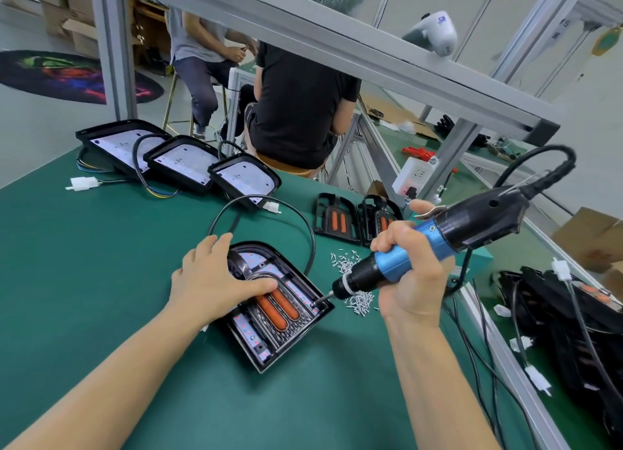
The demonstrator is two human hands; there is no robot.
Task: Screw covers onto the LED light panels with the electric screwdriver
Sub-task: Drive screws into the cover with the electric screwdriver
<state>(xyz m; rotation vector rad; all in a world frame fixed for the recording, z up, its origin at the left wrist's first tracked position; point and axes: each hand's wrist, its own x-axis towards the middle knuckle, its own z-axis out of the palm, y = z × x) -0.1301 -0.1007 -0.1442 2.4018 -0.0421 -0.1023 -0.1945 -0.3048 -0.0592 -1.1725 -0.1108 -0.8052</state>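
An LED light panel (259, 345) in a black housing lies on the green table (101, 247), with a cover bearing two orange strips (278, 309) set into it. My left hand (215, 281) presses flat on the cover, fingers spread. My right hand (409, 270) grips the blue-and-black electric screwdriver (435, 244). Its bit touches the panel's right corner (320, 302). A heap of small silver screws (357, 281) lies just right of the panel.
Three uncovered panels (183, 161) with cables line the far left of the table. Two spare covers (337, 218) lie behind the screws. Finished units and tangled cables (556, 314) fill the right side. Two people sit beyond the table's far edge.
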